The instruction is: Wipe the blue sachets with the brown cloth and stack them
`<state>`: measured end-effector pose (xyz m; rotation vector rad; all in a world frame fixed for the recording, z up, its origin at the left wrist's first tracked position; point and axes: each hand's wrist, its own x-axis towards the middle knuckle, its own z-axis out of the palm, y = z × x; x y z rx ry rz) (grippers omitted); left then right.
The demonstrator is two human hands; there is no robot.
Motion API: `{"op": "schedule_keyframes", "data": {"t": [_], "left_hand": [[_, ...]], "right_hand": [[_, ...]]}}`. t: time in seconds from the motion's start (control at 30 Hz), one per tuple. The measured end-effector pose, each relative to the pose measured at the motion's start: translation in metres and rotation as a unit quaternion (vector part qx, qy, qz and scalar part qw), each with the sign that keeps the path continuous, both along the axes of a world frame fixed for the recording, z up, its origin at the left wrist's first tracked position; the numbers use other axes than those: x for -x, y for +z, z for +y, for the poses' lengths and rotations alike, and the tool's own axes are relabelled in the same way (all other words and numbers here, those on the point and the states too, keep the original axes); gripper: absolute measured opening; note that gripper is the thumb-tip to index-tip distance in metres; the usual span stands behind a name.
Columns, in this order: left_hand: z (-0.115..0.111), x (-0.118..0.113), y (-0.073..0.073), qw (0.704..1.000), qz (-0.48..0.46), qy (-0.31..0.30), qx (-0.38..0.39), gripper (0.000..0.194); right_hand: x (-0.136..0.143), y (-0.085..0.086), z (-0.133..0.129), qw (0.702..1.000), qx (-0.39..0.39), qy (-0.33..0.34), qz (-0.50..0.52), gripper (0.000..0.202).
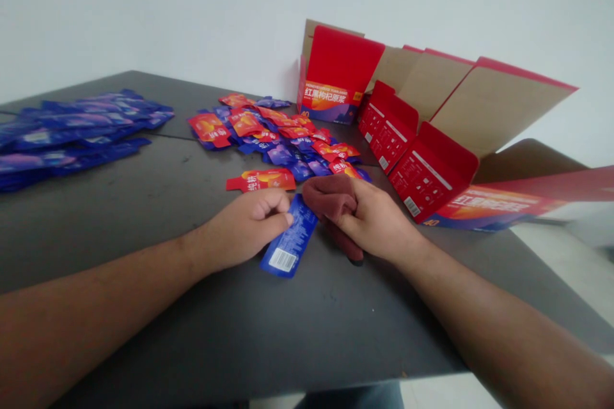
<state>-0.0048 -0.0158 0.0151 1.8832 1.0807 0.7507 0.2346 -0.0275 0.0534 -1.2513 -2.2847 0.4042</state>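
Observation:
A blue sachet (292,236) with a white barcode is pinched at its left edge by my left hand (252,223), whose fingers are closed. Bunched in my right hand (378,220) is a dark red cloth (330,201); part of it hangs down and its upper fold meets the top end of the sachet. Whether the cloth presses on the sachet I cannot tell. Just beyond my left hand lies a red and orange sachet (268,179), partly hidden by my knuckles. Behind both hands spreads a loose pile of red and blue sachets (288,140).
Stacked blue sachets (77,131) lie at the left of the dark grey table (192,332). Several red boxes with raised flaps stand on the right, including a back box (330,102) and a nearer box (489,204) by the table edge. A white wall (192,13) rises behind.

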Motion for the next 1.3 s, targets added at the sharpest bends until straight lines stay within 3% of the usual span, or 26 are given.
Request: {"op": "schedule_keyframes", "data": {"t": [0.07, 0.27, 0.47, 0.73, 0.97, 1.17, 1.3], "left_hand": [[0.0004, -0.0004, -0.0005, 1.000, 0.000, -0.002, 0.000, 0.021], [0.0015, -0.0021, 0.0004, 1.000, 0.001, -0.002, -0.004, 0.021], [0.0005, -0.0013, -0.0001, 1.000, 0.000, 0.005, -0.008, 0.021], [0.0017, -0.0011, -0.0004, 1.000, 0.005, 0.001, -0.021, 0.024], [0.0026, -0.0009, -0.0038, 1.000, 0.003, 0.008, -0.028, 0.020], [0.0010, -0.0006, -0.0012, 1.000, 0.002, 0.004, -0.019, 0.023], [0.0012, -0.0008, -0.0015, 1.000, 0.002, 0.009, -0.024, 0.021]], "right_hand": [[0.0003, 0.0008, 0.0001, 1.000, 0.002, 0.014, 0.004, 0.047], [0.0014, -0.0059, -0.0065, 0.997, -0.002, 0.045, -0.068, 0.027], [0.0001, -0.0023, -0.0012, 0.999, 0.007, -0.029, -0.037, 0.038], [0.0006, -0.0074, -0.0063, 0.994, 0.002, 0.071, -0.077, 0.022], [0.0005, -0.0026, -0.0021, 0.998, 0.011, -0.034, -0.059, 0.030], [0.0007, -0.0080, -0.0066, 0.994, -0.002, 0.066, -0.084, 0.020], [-0.0007, -0.0057, -0.0023, 0.998, 0.000, -0.016, -0.058, 0.032]]}}
